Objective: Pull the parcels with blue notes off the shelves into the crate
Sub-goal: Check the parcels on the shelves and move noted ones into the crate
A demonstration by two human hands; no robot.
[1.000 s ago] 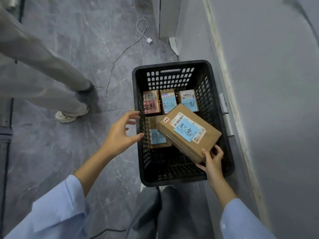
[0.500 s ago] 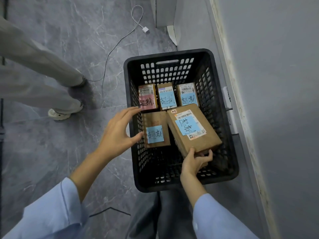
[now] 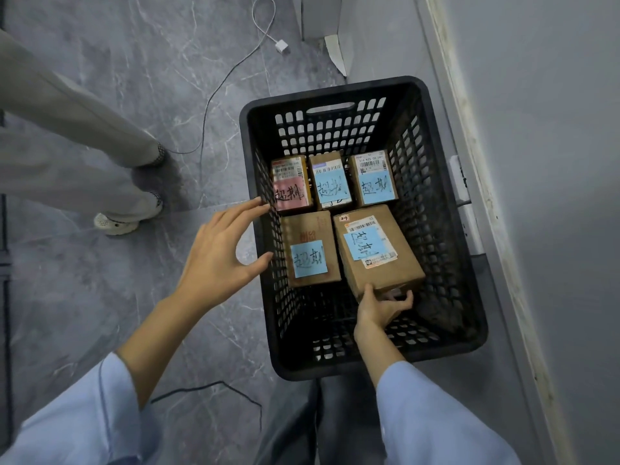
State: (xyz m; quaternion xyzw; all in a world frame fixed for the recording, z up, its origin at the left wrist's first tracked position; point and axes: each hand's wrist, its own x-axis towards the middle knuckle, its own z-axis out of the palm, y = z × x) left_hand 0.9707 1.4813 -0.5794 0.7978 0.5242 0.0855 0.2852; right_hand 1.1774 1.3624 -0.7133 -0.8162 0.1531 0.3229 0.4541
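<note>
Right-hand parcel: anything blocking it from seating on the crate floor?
Nothing visible. The parcel is already inside the crate, near right, beside another blue-note parcel without overlapping it. Only the right hand gripping its near end is at that edge; whether fingers lie beneath it cannot be told.

The crate [image 3: 439, 209] is black, its walls a grid of holes. The parcels [image 3: 310, 226] are brown; four carry blue notes [image 3: 308, 258], one a pink note [image 3: 289, 195] (all with black handwriting). The floor [image 3: 100, 297] is grey marble veined white; the sleeves [image 3: 436, 417] are pale blue.
</note>
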